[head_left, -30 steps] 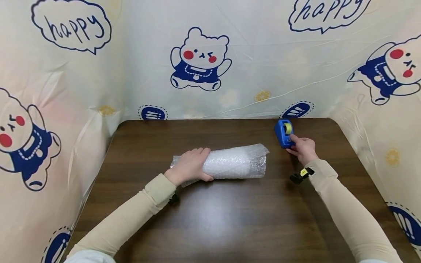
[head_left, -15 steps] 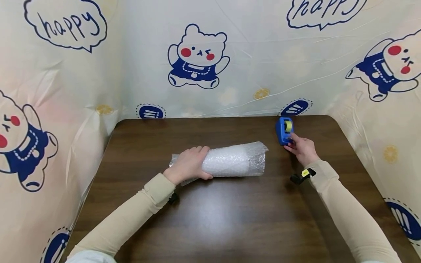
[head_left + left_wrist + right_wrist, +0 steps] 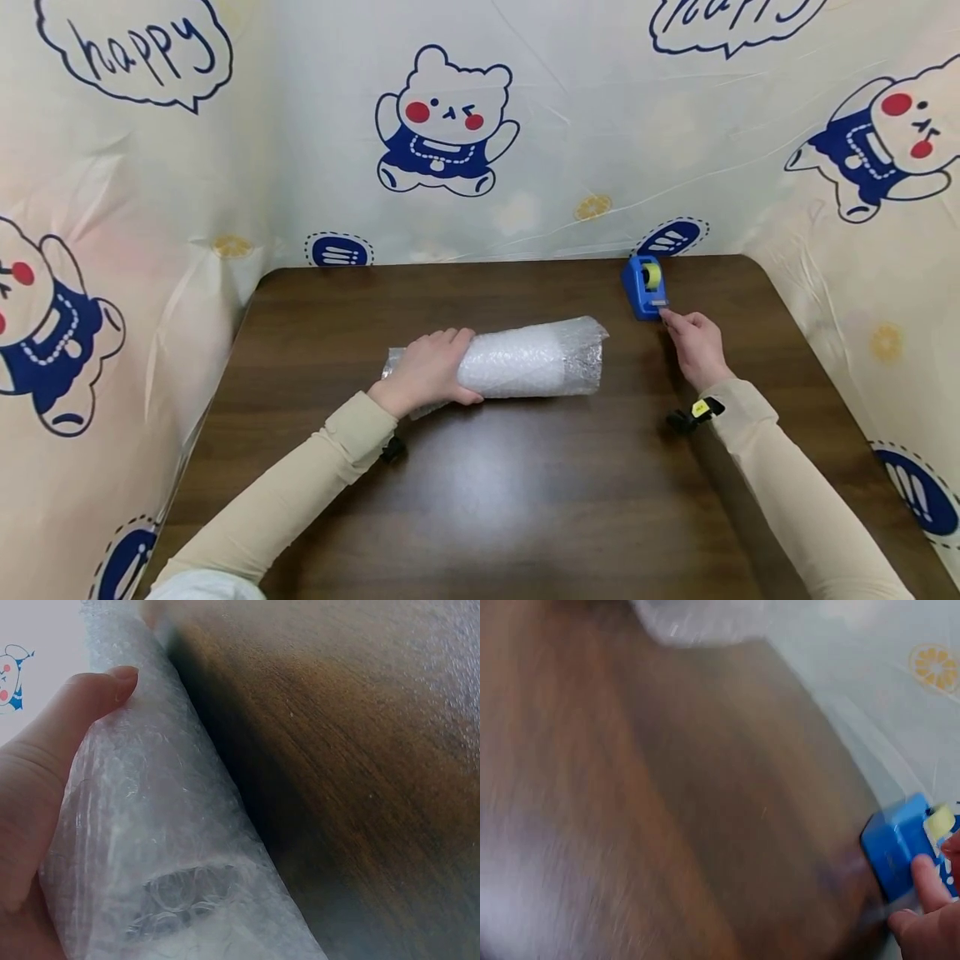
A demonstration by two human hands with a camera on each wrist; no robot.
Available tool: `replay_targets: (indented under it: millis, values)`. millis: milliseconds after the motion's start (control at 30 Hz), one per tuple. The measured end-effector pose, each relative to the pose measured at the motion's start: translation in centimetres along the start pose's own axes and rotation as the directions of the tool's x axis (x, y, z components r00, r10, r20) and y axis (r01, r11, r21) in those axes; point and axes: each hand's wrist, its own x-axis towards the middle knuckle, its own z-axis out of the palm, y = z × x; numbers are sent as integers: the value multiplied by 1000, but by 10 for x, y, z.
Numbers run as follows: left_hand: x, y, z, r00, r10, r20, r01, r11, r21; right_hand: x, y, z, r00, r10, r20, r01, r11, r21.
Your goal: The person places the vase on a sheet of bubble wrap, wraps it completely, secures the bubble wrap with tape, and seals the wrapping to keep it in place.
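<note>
A roll wrapped in bubble wrap point(image 3: 528, 360) lies across the middle of the table. My left hand point(image 3: 427, 371) grips its left end, fingers over the top and thumb along the near side; in the left wrist view the thumb presses on the bubble wrap point(image 3: 165, 787). At the far right stands a blue tape dispenser point(image 3: 643, 289) with a yellow-cored tape roll in it. The fingertips of my right hand point(image 3: 697, 346) are pinched together at its front end, by the cutter. A faint clear strip, seemingly tape, shows beside the fingers in the blurred right wrist view.
The brown wooden table point(image 3: 495, 500) has its back edge against a printed cloth backdrop point(image 3: 562, 167), which also hangs along both sides. The tape dispenser stands close to that back edge, right of the wrapped roll.
My right hand has drawn slightly back toward the dispenser's front end, its fingers off the dispenser's middle. My left hand keeps its grip on the wrapped roll. The head view has shifted a little.
</note>
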Motion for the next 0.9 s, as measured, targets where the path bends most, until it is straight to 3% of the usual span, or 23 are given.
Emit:
replay_targets:
  millis: [100, 233, 333, 467, 533, 600, 800, 900]
  values:
    - [0, -2, 0, 1000, -6, 0, 6, 1000, 0, 3, 6, -1, 996, -89, 18, 91, 980, -179]
    - [0, -3, 1, 1000, -1, -8, 1, 1000, 8, 4, 11, -3, 975, -215, 65, 223, 893, -392]
    - [0, -3, 2, 1000, 6, -19, -6, 1000, 16, 2, 13, -4, 930, -353, 105, 350, 761, -546]
    - [-1, -2, 2, 999, 13, -30, -12, 1000, 20, -4, 15, -4, 843, -504, 191, 480, 541, -690]
    - [-2, -2, 2, 999, 13, -37, -12, 1000, 21, -5, 14, -4, 817, -534, 220, 507, 481, -716]
    - [-2, -3, 2, 999, 12, -45, -11, 1000, 22, -5, 12, -3, 814, -533, 232, 510, 464, -724]
    - [-1, -3, 5, 999, 10, -39, -8, 1000, 30, -1, 10, -4, 848, -473, 238, 473, 475, -742]
    - [-2, -3, 5, 1000, 0, -23, 1, 1000, 25, 1, 12, -6, 854, -452, 255, 472, 469, -747]
